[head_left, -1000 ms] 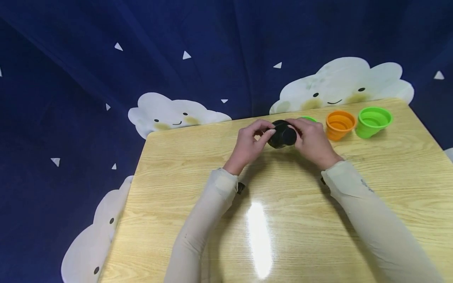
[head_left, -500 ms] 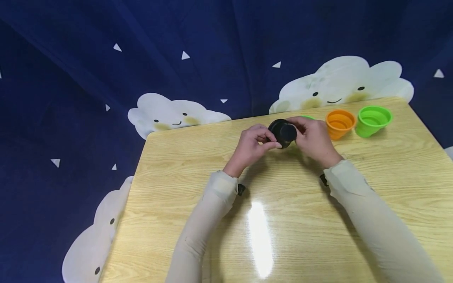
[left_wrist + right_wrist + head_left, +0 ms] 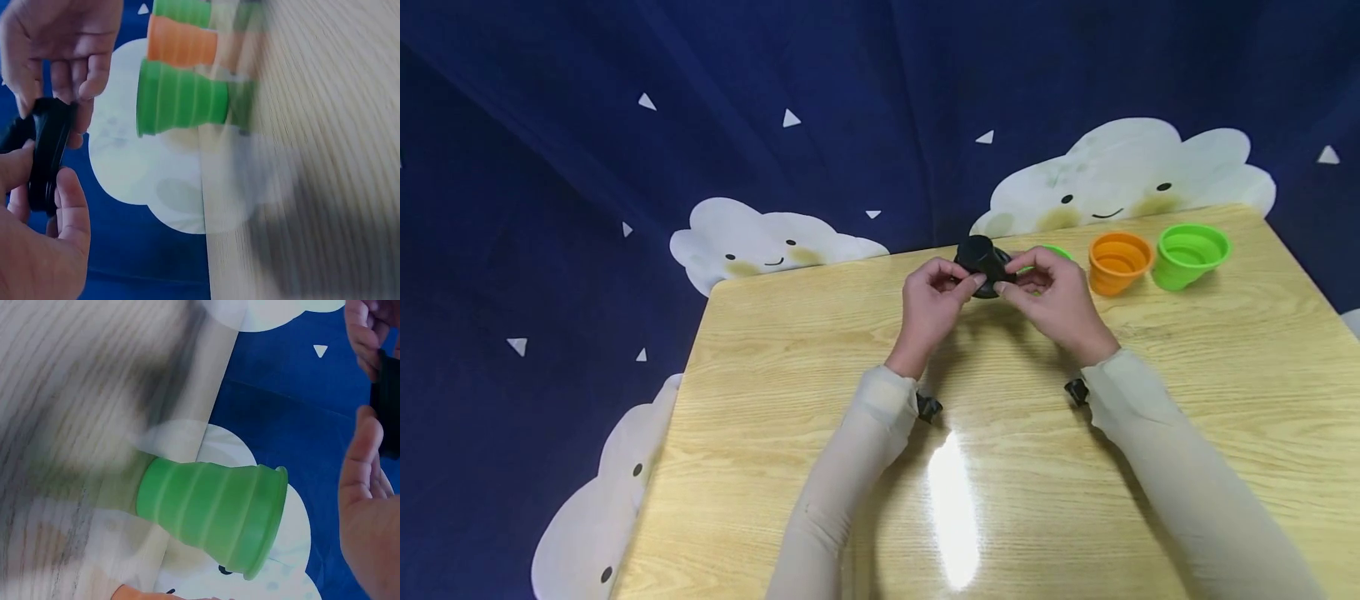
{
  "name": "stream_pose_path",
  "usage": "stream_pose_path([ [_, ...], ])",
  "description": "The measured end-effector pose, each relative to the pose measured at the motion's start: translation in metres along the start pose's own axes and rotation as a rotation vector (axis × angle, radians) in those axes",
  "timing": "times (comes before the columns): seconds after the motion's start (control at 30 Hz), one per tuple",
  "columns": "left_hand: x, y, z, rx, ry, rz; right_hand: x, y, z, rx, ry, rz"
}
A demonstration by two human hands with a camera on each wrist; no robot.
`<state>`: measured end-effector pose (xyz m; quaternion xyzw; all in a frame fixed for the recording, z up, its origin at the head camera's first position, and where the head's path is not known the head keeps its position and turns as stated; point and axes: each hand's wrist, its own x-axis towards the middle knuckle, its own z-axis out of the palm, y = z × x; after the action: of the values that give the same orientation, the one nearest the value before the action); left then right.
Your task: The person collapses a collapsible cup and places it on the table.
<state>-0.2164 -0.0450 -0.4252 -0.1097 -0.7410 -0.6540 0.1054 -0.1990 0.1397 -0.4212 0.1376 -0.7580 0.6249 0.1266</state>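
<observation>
Both hands hold a black collapsible cup above the far part of the table. Its broad round rim shows in the left wrist view as a thick black ring; in the head view a narrower round end points up and away. My left hand pinches the rim's left side between thumb and fingers. On the opposite side my right hand pinches it, thumb nearest the camera. The right wrist view catches only an edge of the black cup. Partly hidden behind my right hand stands a green cup.
An orange cup and another green cup stand upright to the right, in a row along the table's back. Behind the wooden table hangs a dark blue curtain with clouds. A bright glare streak lies on the tabletop.
The black cup has been turned in the hands: its narrow end, which faced the camera's right side, now points up and slightly left. The right thumb has come round to the near side.
</observation>
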Motion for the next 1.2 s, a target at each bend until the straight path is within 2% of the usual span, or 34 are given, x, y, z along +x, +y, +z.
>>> stream_pose_path([
  [0.13,-0.002,0.001,0.000,-0.014,0.014,0.010,0.000,0.002,0.003,-0.029,0.052,-0.037],
  [0.3,-0.005,0.004,-0.002,-0.029,0.000,0.084,0.001,-0.001,0.005,-0.046,0.094,-0.049],
  [0.5,-0.017,0.031,-0.006,0.083,-0.037,0.258,0.003,-0.003,0.009,-0.224,0.131,-0.051],
  [0.63,-0.017,0.032,-0.007,0.128,-0.061,0.390,0.004,-0.007,0.011,-0.322,0.150,-0.059],
  [0.7,-0.017,0.032,-0.006,0.147,-0.066,0.417,0.005,-0.007,0.013,-0.349,0.170,-0.078],
  [0.8,-0.016,0.030,-0.005,0.138,-0.059,0.361,0.006,-0.008,0.014,-0.349,0.192,-0.078],
  [1.0,-0.007,0.006,-0.001,0.033,-0.023,0.132,0.004,-0.007,0.012,-0.350,0.150,-0.029],
  [1.1,-0.002,0.000,0.000,-0.108,-0.011,0.023,0.002,-0.008,0.011,-0.309,0.128,-0.023],
  [1.2,0.000,-0.001,0.000,-0.282,-0.005,-0.078,0.001,-0.009,0.010,-0.139,0.149,0.021],
])
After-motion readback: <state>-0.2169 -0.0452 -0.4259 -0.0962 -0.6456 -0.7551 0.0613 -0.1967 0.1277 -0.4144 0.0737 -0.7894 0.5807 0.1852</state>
